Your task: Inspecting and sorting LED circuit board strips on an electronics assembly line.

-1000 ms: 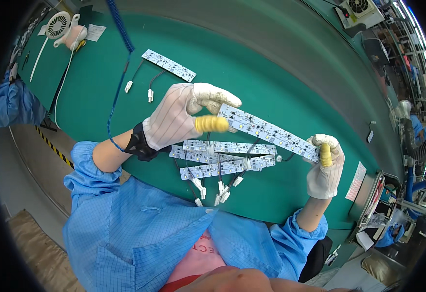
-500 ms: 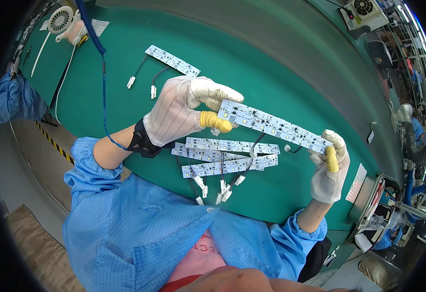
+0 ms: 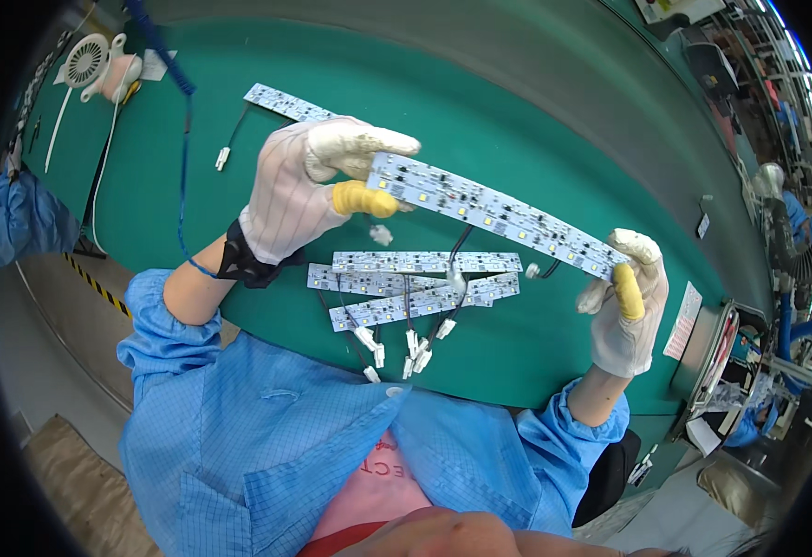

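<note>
Between my two gloved hands a long white LED circuit board (image 3: 494, 210) is held up above the mat, its left end higher than its right. My left hand (image 3: 318, 176) pinches the left end, thumb and fingers closed on it. The right end is gripped by my right hand (image 3: 629, 297). Short dark leads with white connectors (image 3: 533, 270) hang below the held board. Under it lie several similar LED boards (image 3: 429, 263) in an overlapping pile, their white plugs (image 3: 415, 343) toward me. Another LED board (image 3: 280, 100) lies beyond my left hand, partly hidden by it.
A green mat (image 3: 536, 362) covers the bench. A small white fan (image 3: 87, 61) stands at the far left. From my left wrist strap (image 3: 239, 260) a coiled blue cord (image 3: 160, 46) runs upward. At the right edge is a tray of papers and odds (image 3: 717, 357); a co-worker's blue sleeve (image 3: 30, 218) shows left.
Both hands still hold the board. Its left end has shifted left and up, and the face looks larger and more turned to view. The whole bench view has shifted slightly left.
</note>
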The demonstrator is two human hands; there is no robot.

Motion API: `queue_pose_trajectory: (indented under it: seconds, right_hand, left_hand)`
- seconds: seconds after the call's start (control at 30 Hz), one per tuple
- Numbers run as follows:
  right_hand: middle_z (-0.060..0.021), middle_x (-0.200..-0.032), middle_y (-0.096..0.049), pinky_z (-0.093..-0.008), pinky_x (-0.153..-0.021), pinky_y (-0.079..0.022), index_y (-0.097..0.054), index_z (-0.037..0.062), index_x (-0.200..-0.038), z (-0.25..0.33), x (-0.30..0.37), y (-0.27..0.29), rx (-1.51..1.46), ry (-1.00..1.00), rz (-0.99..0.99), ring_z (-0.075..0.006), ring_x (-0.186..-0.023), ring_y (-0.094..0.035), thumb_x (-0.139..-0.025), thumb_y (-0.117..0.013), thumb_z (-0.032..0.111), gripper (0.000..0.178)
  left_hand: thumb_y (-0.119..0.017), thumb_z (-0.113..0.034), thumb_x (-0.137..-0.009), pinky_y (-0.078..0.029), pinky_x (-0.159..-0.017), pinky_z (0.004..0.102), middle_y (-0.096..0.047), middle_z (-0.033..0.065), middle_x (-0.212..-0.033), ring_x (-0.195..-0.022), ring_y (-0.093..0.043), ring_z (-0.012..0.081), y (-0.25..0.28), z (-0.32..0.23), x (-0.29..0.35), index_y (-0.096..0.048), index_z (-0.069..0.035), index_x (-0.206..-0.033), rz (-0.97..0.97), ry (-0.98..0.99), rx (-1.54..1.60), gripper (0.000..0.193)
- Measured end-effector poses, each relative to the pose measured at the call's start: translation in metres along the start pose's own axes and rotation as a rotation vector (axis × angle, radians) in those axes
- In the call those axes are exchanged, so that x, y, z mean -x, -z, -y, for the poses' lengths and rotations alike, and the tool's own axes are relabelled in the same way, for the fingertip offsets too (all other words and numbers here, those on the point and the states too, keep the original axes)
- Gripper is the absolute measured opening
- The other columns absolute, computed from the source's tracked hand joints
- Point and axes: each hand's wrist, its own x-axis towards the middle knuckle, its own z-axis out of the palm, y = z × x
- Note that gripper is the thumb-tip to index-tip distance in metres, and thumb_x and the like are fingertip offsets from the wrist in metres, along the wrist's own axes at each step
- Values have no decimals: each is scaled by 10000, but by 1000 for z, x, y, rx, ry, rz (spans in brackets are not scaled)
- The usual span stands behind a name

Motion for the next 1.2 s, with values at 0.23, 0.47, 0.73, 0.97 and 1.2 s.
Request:
queue_pose_trajectory:
  seconds: [0.23, 0.47, 0.73, 0.97, 1.2]
  right_hand:
    - [-111, -779, -596, -199, -428, -442, -500, -57, -1125, 5, 1, -2, -58, -85, 55, -104, -468, -551, -902, -596, 285, 419]
    - [-75, -703, -589, -195, -436, -432, -501, -51, -1091, 10, 5, -5, 120, -58, -26, -102, -469, -552, -856, -658, 268, 426]
    - [-70, -681, -589, -189, -403, -403, -524, -30, -1059, 20, 8, -13, 45, -99, -10, -96, -445, -545, -878, -599, 160, 273]
    - [-136, -807, -633, -217, -508, -470, -497, -79, -1145, 13, 6, 4, 74, 15, 191, -143, -543, -607, -860, -641, 308, 502]
    - [-147, -856, -644, -246, -623, -508, -522, -68, -1123, 17, 4, 5, 156, 28, 214, -172, -677, -653, -850, -657, 288, 468]
  left_hand:
    - [-733, -269, -752, -521, -681, 205, -678, 86, -876, -810, -677, 133, -5, -2, -1, -638, 39, -1039, -65, 39, 138, 431]
    - [-683, -197, -833, -529, -775, 298, -636, 144, -992, -860, -644, 199, 1, 9, -1, -593, 59, -1088, -73, -75, 0, 373]
    - [-682, -183, -821, -515, -766, 245, -652, 111, -987, -862, -644, 159, -2, 7, -2, -596, 72, -1111, -172, -19, -45, 395]
    - [-622, -300, -873, -487, -809, 246, -663, 130, -1041, -841, -656, 148, 1, 14, -3, -580, 62, -1148, -172, 65, -13, 457]
    - [-556, -492, -875, -471, -788, 236, -691, 119, -907, -766, -669, 134, -3, 10, -9, -599, 31, -1142, -127, 92, -174, 589]
